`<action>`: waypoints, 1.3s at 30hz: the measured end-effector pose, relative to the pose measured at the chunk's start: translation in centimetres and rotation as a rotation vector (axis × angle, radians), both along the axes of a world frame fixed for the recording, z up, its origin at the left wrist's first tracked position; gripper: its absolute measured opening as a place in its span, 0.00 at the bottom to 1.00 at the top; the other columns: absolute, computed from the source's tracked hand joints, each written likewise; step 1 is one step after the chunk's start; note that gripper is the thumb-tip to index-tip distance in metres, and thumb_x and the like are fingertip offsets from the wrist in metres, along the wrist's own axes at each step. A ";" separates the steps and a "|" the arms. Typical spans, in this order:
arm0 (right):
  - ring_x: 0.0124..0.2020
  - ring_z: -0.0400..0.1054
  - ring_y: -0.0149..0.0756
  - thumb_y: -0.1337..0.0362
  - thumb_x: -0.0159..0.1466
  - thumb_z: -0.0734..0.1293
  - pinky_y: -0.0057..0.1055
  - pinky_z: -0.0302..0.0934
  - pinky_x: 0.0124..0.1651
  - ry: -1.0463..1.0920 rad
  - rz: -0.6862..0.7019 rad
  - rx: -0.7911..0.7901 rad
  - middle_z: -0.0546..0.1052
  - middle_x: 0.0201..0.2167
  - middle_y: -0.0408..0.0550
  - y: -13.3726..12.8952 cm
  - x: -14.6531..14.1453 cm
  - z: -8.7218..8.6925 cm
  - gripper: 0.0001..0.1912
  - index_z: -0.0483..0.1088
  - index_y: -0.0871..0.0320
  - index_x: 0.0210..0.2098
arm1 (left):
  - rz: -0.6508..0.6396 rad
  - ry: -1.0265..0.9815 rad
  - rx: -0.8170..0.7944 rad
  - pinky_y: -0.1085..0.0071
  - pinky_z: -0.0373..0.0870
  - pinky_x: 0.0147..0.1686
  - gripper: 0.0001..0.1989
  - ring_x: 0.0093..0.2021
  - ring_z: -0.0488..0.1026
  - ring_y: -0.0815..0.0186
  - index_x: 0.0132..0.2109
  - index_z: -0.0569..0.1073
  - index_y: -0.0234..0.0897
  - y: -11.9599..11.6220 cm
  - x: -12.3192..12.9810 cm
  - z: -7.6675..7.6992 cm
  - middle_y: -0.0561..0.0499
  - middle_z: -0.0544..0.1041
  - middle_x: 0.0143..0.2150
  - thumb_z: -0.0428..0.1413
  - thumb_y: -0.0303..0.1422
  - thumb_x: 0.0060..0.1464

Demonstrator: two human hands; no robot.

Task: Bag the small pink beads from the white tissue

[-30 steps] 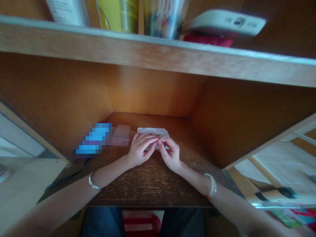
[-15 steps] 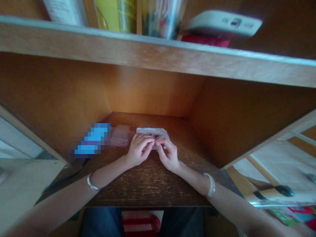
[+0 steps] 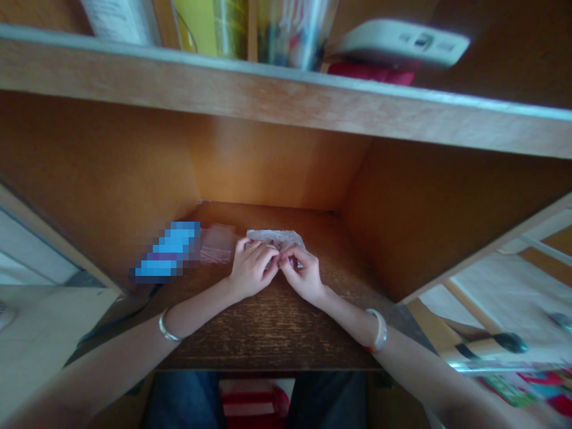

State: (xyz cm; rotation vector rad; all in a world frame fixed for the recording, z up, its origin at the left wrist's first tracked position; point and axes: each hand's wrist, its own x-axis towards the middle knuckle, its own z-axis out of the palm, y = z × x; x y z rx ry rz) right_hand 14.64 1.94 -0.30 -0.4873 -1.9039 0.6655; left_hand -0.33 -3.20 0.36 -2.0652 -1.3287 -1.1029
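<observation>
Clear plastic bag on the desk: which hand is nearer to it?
Left. The left hand is right beside the clear plastic bag; the right hand is farther, past the left hand. Both pinch a crumpled white packet.

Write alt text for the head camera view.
A person's left hand and right hand pinch a crinkled whitish wrapper on a dark wooden desk, beneath a wooden shelf. A clear plastic bag and a blurred blue object lie beside it.

A home study nook, likely a bedroom.
A wooden desk (image 3: 277,333) sits boxed in beneath a shelf (image 3: 268,89) at twelve o'clock, which holds papers (image 3: 118,18) and a cup of pens (image 3: 290,36).
</observation>
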 end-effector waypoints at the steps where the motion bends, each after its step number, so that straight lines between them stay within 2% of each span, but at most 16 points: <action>1: 0.25 0.63 0.30 0.65 0.61 0.63 0.29 0.59 0.30 0.006 -0.004 0.007 0.71 0.24 0.43 0.0 0.0 0.1 0.07 0.67 0.56 0.27 | 0.014 0.002 0.009 0.60 0.55 0.45 0.03 0.35 0.73 0.62 0.35 0.69 0.40 0.0 0.1 0.0 0.54 0.79 0.33 0.51 0.29 0.56; 11: 0.23 0.63 0.28 0.68 0.58 0.64 0.27 0.59 0.29 -0.026 -0.140 0.051 0.70 0.21 0.40 0.0 -0.5 -0.3 0.06 0.67 0.57 0.24 | 0.064 -0.055 0.004 0.62 0.57 0.43 0.03 0.36 0.72 0.62 0.35 0.69 0.37 0.2 0.5 -0.2 0.52 0.77 0.32 0.51 0.30 0.58; 15: 0.20 0.61 0.27 0.67 0.57 0.65 0.26 0.57 0.27 -0.020 -0.187 0.110 0.67 0.18 0.39 -0.2 -0.4 -0.6 0.09 0.65 0.57 0.21 | 0.111 -0.204 0.004 0.63 0.61 0.42 0.04 0.35 0.72 0.63 0.36 0.68 0.37 0.9 -0.5 -0.6 0.52 0.76 0.32 0.50 0.28 0.59; 19: 0.21 0.62 0.28 0.67 0.59 0.64 0.25 0.57 0.27 -0.039 -0.176 0.114 0.69 0.20 0.40 -0.3 -0.2 -0.4 0.07 0.67 0.57 0.25 | -0.013 -0.266 -0.012 0.67 0.67 0.38 0.04 0.36 0.73 0.65 0.38 0.67 0.37 1.5 -1.3 -1.2 0.50 0.75 0.34 0.49 0.28 0.60; 24: 0.22 0.61 0.28 0.66 0.61 0.63 0.25 0.57 0.27 -0.041 -0.163 0.129 0.68 0.20 0.41 0.0 0.0 -0.3 0.08 0.67 0.57 0.25 | -0.125 -0.328 0.028 0.68 0.70 0.41 0.06 0.40 0.74 0.65 0.44 0.67 0.36 1.2 -0.5 -1.6 0.48 0.76 0.39 0.52 0.28 0.59; 27: 0.21 0.61 0.28 0.65 0.61 0.63 0.25 0.56 0.26 -0.066 -0.141 0.120 0.67 0.20 0.40 -0.1 -0.1 -0.4 0.08 0.66 0.57 0.25 | -0.156 -0.252 0.014 0.66 0.69 0.44 0.07 0.44 0.73 0.64 0.43 0.68 0.37 1.0 -0.3 -1.4 0.48 0.77 0.42 0.51 0.23 0.58; 30: 0.22 0.62 0.28 0.66 0.62 0.63 0.26 0.57 0.27 -0.085 -0.096 0.127 0.68 0.20 0.41 -0.2 -0.2 -0.4 0.09 0.66 0.57 0.25 | -0.125 -0.152 -0.008 0.61 0.67 0.47 0.11 0.48 0.72 0.62 0.45 0.71 0.38 0.9 -0.5 -1.3 0.47 0.76 0.49 0.49 0.22 0.58; 34: 0.23 0.61 0.29 0.66 0.61 0.62 0.27 0.57 0.27 -0.116 -0.081 0.102 0.68 0.21 0.41 -0.1 -0.3 -0.5 0.08 0.66 0.57 0.25 | -0.045 -0.104 -0.047 0.60 0.66 0.46 0.16 0.49 0.71 0.60 0.52 0.70 0.40 1.0 -0.7 -1.3 0.46 0.74 0.53 0.49 0.24 0.59; 39: 0.23 0.61 0.29 0.64 0.61 0.63 0.28 0.58 0.28 -0.114 -0.039 -0.032 0.69 0.22 0.42 0.2 -0.5 -0.7 0.08 0.67 0.57 0.26 | 0.016 -0.115 -0.083 0.60 0.65 0.46 0.19 0.51 0.71 0.59 0.58 0.66 0.41 1.2 -0.7 -1.3 0.46 0.73 0.55 0.51 0.28 0.59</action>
